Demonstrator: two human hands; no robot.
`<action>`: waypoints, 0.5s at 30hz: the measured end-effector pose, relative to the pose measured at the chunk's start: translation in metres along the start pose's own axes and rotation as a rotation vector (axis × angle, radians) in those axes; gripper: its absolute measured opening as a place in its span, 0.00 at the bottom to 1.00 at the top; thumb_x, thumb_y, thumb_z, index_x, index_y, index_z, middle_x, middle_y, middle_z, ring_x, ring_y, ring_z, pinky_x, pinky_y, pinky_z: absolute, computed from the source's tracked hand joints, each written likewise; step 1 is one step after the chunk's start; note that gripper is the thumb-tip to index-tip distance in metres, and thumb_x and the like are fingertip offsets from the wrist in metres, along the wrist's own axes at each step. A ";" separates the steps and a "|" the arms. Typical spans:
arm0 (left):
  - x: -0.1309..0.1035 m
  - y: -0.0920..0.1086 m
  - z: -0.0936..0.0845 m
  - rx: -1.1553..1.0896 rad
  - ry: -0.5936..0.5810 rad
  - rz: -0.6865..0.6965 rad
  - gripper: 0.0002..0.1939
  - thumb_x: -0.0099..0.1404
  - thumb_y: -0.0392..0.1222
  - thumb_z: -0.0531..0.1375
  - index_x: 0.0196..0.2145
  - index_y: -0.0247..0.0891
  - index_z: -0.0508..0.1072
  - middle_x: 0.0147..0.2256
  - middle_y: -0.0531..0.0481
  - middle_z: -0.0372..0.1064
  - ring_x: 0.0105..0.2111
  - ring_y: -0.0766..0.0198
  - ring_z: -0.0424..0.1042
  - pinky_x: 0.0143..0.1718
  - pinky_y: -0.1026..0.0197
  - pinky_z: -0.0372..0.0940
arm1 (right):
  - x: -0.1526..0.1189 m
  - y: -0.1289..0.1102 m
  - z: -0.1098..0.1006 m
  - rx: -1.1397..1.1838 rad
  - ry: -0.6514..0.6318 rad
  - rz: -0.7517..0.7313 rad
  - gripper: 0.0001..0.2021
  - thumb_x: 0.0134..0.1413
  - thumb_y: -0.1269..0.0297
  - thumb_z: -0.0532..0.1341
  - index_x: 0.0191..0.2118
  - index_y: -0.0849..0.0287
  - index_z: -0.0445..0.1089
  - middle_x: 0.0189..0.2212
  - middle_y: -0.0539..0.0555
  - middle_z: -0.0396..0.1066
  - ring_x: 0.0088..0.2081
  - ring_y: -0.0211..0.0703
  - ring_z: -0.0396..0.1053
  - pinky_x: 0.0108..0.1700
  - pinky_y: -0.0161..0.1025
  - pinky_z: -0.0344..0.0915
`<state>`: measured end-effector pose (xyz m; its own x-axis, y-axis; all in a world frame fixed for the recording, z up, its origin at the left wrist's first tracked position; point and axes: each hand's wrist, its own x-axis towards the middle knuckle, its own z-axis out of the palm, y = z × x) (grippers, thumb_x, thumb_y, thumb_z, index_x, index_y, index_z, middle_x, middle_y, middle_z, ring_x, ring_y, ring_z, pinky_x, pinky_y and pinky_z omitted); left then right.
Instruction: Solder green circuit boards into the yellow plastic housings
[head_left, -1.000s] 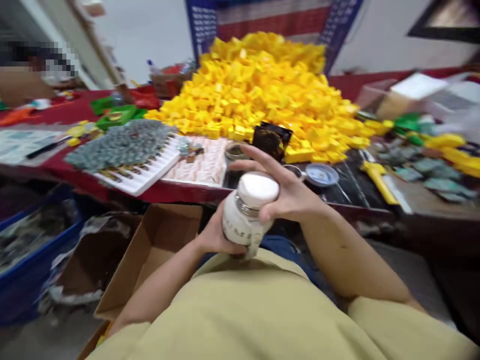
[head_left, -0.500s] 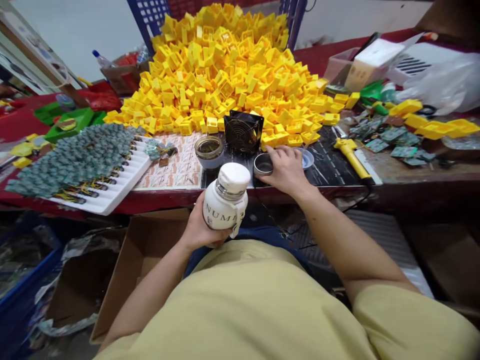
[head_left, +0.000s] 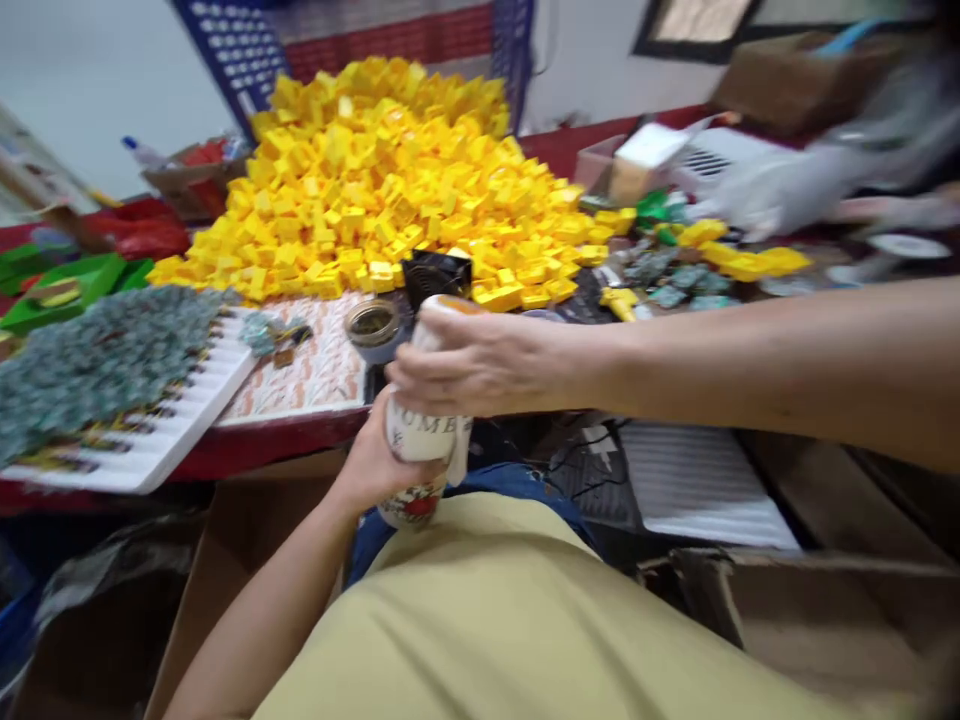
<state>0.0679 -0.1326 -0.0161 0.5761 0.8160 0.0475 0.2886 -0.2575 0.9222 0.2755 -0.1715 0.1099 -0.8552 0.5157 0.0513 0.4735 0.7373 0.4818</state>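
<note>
A white bottle with dark lettering and a red-patterned lower part stands roughly upright in front of my body. My left hand is wrapped round its middle. Over the bottle's top lies my right hand, its fingers curled round the upper part and cap; an orange patch shows above the fingers. Just beyond are an open round jar with a metallic rim and a black fan, partly covered by the right hand. The picture is slightly smeared by motion.
A big heap of yellow plastic housings fills the table's middle. At left is a white foam tray with many small wired circuit boards. More boards and a yellow-handled tool are at right. Cardboard boxes stand below the table.
My right hand has left the round black-and-silver lid on the table and come left onto the bottle's top. The left hand still holds the bottle. The view has turned right.
</note>
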 end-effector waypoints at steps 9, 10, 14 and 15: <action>-0.007 -0.006 0.016 -0.002 0.201 0.178 0.33 0.41 0.58 0.73 0.39 0.36 0.70 0.37 0.45 0.75 0.41 0.47 0.76 0.44 0.44 0.75 | -0.073 -0.057 -0.026 0.303 0.582 0.591 0.34 0.61 0.56 0.64 0.68 0.55 0.53 0.68 0.54 0.52 0.71 0.48 0.44 0.73 0.54 0.39; -0.007 -0.001 0.018 -0.006 0.227 0.191 0.33 0.41 0.59 0.73 0.39 0.37 0.70 0.37 0.46 0.76 0.40 0.47 0.76 0.43 0.44 0.75 | -0.080 -0.070 -0.012 0.506 0.705 0.714 0.46 0.53 0.52 0.71 0.71 0.55 0.47 0.69 0.57 0.51 0.71 0.50 0.46 0.73 0.54 0.44; 0.004 0.026 0.037 -0.011 0.273 0.240 0.35 0.40 0.56 0.75 0.42 0.39 0.70 0.39 0.48 0.76 0.41 0.47 0.76 0.44 0.43 0.75 | -0.077 -0.112 0.039 1.261 0.701 1.032 0.70 0.29 0.42 0.78 0.73 0.54 0.34 0.71 0.62 0.43 0.70 0.60 0.48 0.70 0.59 0.50; 0.009 0.032 0.045 -0.049 0.235 0.271 0.37 0.39 0.54 0.76 0.45 0.40 0.68 0.41 0.48 0.75 0.42 0.48 0.76 0.44 0.45 0.76 | -0.073 -0.116 0.043 1.346 0.762 1.040 0.71 0.29 0.44 0.78 0.73 0.52 0.34 0.70 0.62 0.46 0.69 0.58 0.50 0.70 0.57 0.53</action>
<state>0.1168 -0.1570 -0.0033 0.4331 0.8198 0.3745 0.1094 -0.4603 0.8810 0.2917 -0.2758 0.0127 0.1325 0.9278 0.3487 0.3045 0.2966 -0.9051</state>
